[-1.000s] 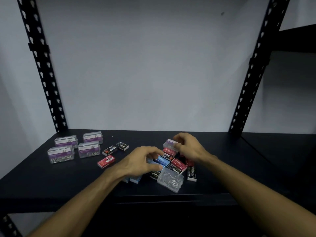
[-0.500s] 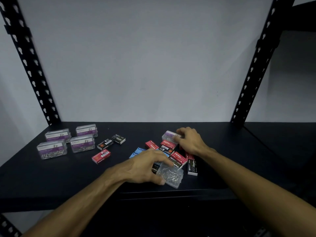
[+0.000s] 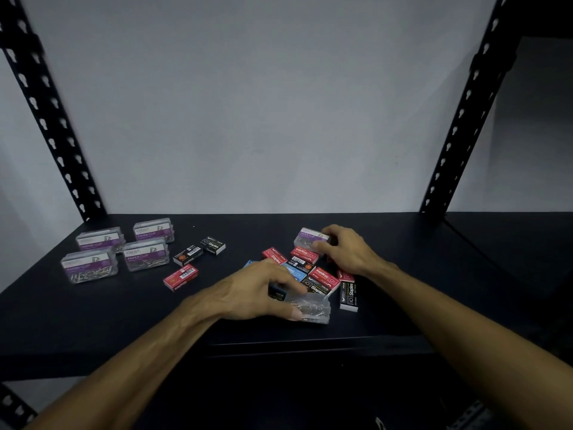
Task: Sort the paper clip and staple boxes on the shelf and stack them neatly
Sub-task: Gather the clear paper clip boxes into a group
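Left hand: the left hand [image 3: 257,290] lies low at the near side of the mixed pile, thumb and fingers curled round a clear paper clip box [image 3: 311,307], which sits near the front edge of the shelf [image 3: 310,342].
Right hand: the right hand [image 3: 348,251] is at the far side of the pile, fingers bent over and gripping a purple-labelled paper clip box [image 3: 308,237].
Hands to each other: apart, one on each side of the pile, each closed on its own box.
Mixed pile: red, blue and black staple boxes [image 3: 313,274] lie jumbled between the two hands, touching and overlapping; a black staple box [image 3: 349,296] lies at the pile's right edge, just beside the clear box.
Sorted group: four paper clip boxes [image 3: 124,251] stand two by two at the left of the shelf, close together, well apart from both hands.
Loose staple boxes: two black staple boxes [image 3: 198,251] and one red staple box [image 3: 180,277] lie between the sorted group and the pile, each lying apart from the pile.
Edges: the front lip runs just beside the left hand's box; black slotted uprights [image 3: 46,119] stand at the back corners against a grey wall [image 3: 263,103].
Open room: bare shelf surface extends to the right of the right hand and along the back behind the pile.
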`<state>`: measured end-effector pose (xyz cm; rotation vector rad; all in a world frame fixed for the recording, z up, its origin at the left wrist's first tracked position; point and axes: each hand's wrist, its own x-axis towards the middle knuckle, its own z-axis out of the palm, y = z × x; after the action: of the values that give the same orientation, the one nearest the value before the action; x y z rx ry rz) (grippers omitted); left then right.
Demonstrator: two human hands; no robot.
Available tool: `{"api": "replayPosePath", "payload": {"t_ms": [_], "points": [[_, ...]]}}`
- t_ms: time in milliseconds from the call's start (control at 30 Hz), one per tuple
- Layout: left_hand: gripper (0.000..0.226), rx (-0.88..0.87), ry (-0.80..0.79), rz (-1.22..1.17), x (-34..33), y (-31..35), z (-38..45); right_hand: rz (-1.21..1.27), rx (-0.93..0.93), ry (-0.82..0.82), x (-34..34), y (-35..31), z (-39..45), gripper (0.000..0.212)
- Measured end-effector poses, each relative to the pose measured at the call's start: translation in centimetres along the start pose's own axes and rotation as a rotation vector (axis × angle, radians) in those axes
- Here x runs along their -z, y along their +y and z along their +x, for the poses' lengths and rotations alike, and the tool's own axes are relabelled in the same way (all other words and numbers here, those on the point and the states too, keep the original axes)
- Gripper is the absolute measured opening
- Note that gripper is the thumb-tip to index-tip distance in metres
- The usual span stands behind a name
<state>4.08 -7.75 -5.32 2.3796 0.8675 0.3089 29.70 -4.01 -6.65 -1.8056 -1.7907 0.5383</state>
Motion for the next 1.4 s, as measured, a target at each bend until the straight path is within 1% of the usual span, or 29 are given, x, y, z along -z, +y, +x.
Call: {"api": "replayPosePath", "payload": {"t_ms": [200,333,500,567,667,867,967,1167,1233,1333,1400], "points": [[0.024,-0.006,0.025,-0.068,0.7,0.4,-0.2,0.035,0.015,0.026,0.2,0.0,-0.1,0.055],[0.025,0.020,0.069,-0.113,0.6,0.6,-0.1,0.067,0.034,0.030,0.2,0.0,-0.2,0.052],[0.017,0.031,0.134,-0.176,0.5,0.7,0.1,0.083,0.071,0.054,0.2,-0.2,-0.2,0.041],[0.019,0.030,0.138,-0.189,0.4,0.7,0.0,0.099,0.085,0.064,0.0,-0.3,-0.3,0.034],[0.028,-0.017,0.152,-0.196,0.3,1.1,-0.2,0.113,0.097,0.084,-0.2,-0.4,-0.4,0.030],[0.036,-0.155,0.214,0.028,-0.3,1.9,-0.4,0.121,0.105,0.091,-0.4,-0.4,-0.3,0.031],[0.033,-0.156,0.223,0.110,-0.6,2.0,-0.6,0.125,0.113,0.105,-0.4,-0.4,-0.3,0.031],[0.039,-0.119,0.222,0.021,-0.7,1.4,-0.5,0.107,0.111,0.100,-0.4,-0.5,-0.1,0.030],[0.039,-0.113,0.239,-0.003,-0.7,1.3,-0.6,0.101,0.111,0.083,-0.4,-0.3,0.0,0.034],[0.039,-0.113,0.287,0.014,-0.1,1.4,-0.7,0.068,0.118,0.072,-0.4,-0.4,0.0,0.053],[0.038,-0.100,0.322,0.021,0.6,1.2,-0.9,0.042,0.124,0.079,-0.3,-0.7,0.0,0.054]]}}
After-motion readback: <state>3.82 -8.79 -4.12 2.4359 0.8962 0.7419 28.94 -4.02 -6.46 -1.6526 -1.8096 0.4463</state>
